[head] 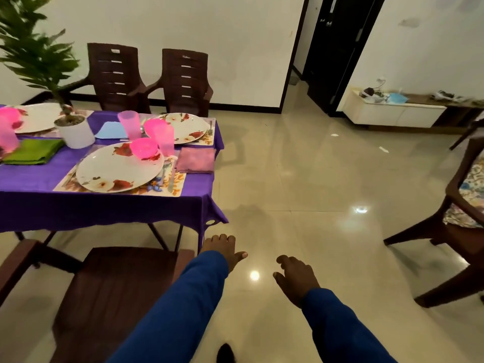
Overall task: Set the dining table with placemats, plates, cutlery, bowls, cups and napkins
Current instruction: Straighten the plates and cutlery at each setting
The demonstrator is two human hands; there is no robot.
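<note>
- Left hand point(225, 251) low in centre frame, fingers point(222, 238) loosely apart, empty, just below the purple-covered surface point(104, 205) corner.
- Right hand point(296, 277) beside it to the right, fingers relaxed, slightly curled, empty, over the floor point(314, 179).
- Near plate point(115, 171) on a floral placemat point(172, 189), left of frame, well above both hands; pink bowl point(144, 149) on its rim.
- Pink napkin point(196, 159) just right of that plate; pink cup point(165, 140) behind.
- Potted plant point(74, 129) upper left.

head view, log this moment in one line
left hand: open, empty | right hand: open, empty | both over floor, off table | near plate: pink bowl on it | pink napkin beside
</note>
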